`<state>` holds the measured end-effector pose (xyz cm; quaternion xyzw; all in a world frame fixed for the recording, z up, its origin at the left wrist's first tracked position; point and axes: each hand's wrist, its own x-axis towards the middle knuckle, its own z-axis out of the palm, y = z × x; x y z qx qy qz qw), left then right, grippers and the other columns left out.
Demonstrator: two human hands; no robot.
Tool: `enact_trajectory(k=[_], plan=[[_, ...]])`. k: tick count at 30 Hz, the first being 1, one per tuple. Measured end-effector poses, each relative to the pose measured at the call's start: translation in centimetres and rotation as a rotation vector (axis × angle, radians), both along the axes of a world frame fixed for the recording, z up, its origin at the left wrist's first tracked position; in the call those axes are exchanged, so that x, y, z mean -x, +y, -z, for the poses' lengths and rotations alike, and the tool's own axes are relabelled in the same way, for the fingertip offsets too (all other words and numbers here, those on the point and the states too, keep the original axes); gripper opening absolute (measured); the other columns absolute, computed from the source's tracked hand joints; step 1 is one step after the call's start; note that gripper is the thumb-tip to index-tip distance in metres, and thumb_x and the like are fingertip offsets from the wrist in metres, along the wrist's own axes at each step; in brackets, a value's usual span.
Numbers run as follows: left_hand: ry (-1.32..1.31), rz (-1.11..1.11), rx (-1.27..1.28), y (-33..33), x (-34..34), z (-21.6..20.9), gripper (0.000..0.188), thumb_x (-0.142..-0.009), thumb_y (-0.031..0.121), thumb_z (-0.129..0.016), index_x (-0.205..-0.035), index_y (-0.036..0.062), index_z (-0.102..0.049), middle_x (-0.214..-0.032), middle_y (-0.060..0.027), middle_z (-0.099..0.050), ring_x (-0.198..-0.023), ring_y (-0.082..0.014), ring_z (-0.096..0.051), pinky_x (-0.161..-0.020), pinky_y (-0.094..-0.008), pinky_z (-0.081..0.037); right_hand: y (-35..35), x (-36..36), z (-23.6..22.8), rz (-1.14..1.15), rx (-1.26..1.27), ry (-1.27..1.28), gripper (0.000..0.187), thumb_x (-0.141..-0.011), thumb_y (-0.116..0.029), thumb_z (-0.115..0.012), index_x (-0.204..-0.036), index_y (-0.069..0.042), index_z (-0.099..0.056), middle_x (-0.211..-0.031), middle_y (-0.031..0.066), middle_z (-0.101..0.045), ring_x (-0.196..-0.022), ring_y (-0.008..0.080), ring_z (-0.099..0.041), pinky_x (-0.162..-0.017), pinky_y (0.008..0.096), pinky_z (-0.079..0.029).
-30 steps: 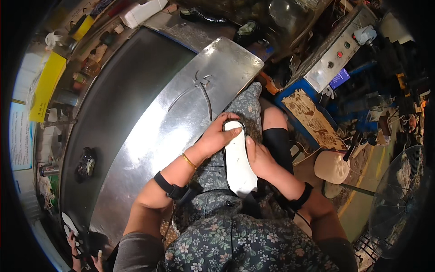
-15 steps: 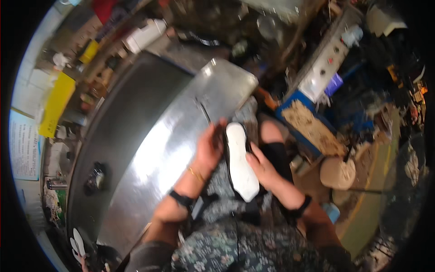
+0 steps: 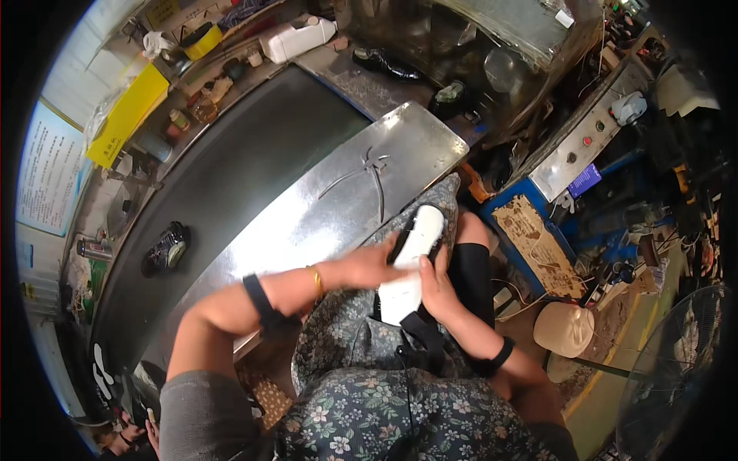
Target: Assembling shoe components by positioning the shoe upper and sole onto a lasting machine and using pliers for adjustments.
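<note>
A black shoe upper with a white sole-shaped board (image 3: 401,301) facing up lies over my lap, its heel end pointing away from me. My right hand (image 3: 438,286) grips it from the right side, thumb against the white board. Across the board's middle reaches my left hand (image 3: 361,267), its fingers smeared by motion; whether they touch or hold anything I cannot tell. Beyond my hands, a pair of metal pincers (image 3: 373,170) with curved handles lies spread on the shiny metal tabletop (image 3: 307,224).
Left of the metal top runs a dark conveyor belt (image 3: 223,165) carrying a black shoe (image 3: 166,249). A white jug (image 3: 298,40) stands at the back. To the right are a blue machine (image 3: 530,188) with buttons, a beige container (image 3: 563,329) and a fan (image 3: 684,369). Another person's hand (image 3: 127,439) shows lower left.
My left hand has moved from beside the pincers onto the white board, and the left elbow swung outward. The shoe now tilts the other way, its far end to the right. The view shifted.
</note>
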<state>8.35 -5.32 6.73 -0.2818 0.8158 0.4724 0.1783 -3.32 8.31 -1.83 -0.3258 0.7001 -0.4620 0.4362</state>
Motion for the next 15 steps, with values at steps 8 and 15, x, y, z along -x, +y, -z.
enact_trajectory(k=[8,15], plan=[[0.202,-0.163,-0.876,0.9,-3.1,1.7,0.106,-0.083,0.034,-0.076,-0.152,-0.0033,-0.004,-0.149,-0.0264,-0.032,-0.136,-0.0279,-0.036,-0.112,-0.0366,-0.03,-5.9,11.3,-6.0,-0.031,0.436,0.793,0.032,-0.094,-0.022,-0.059,-0.116,0.0,-0.056,-0.095,0.0197,-0.063,-0.089,0.0352,-0.063,-0.079,0.0393,-0.05],[0.041,-0.069,-0.054,5.6,-4.4,1.3,0.088,-0.084,0.071,-0.049,-0.146,0.0094,-0.037,-0.117,-0.0226,-0.064,-0.106,-0.0389,-0.063,-0.091,-0.0406,-0.05,-23.2,-0.4,-0.5,-0.521,-0.502,0.847,0.075,-0.082,-0.068,-0.057,-0.116,-0.002,-0.066,-0.112,0.0153,-0.065,-0.103,0.0293,-0.061,-0.094,0.0401,-0.046]])
